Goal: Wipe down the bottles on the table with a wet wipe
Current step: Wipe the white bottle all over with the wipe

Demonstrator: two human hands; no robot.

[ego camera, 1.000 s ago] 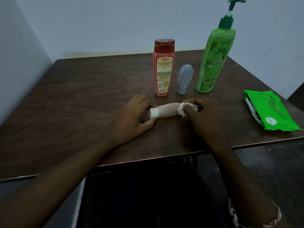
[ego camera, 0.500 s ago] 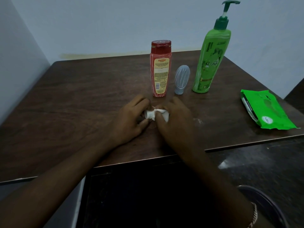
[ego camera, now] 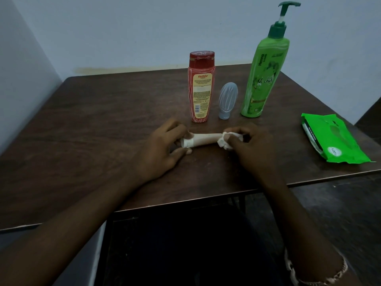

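We look down on a dark brown wooden table (ego camera: 92, 124) set into the corner of a dim room with pale bluish walls (ego camera: 144, 27). Near the table's front edge, a slim beige bottle (ego camera: 206, 138) lies on its side, running left to right between the two hands. The left hand (ego camera: 162, 150) grips the bottle's white capped end, with the fingers curled over the top and the thumb underneath, close to the table surface. The right hand (ego camera: 254, 150) pinches a bunched white wet wipe (ego camera: 225, 141) in its fingertips and presses it around the bottle's other end. We cannot tell whether that end rests on the table or is slightly lifted, since the hand and the wipe cover it. A light beaded bracelet (ego camera: 321, 277) circles the right wrist at the lower edge of the view.

Behind the hands, three more bottles stand upright in a row. On the left is a red bottle (ego camera: 201, 89) with a red cap and a yellow label. Just beside it, to the right, stands a small grey translucent bottle (ego camera: 227, 100), the shortest of the three. Further right is a tall green pump bottle (ego camera: 263, 79) with a dark green pump head. All three stand apart from the hands. Well away, near the table's right edge, a green pack of wipes (ego camera: 334, 141) lies flat, with its round white sticker toward the front corner.
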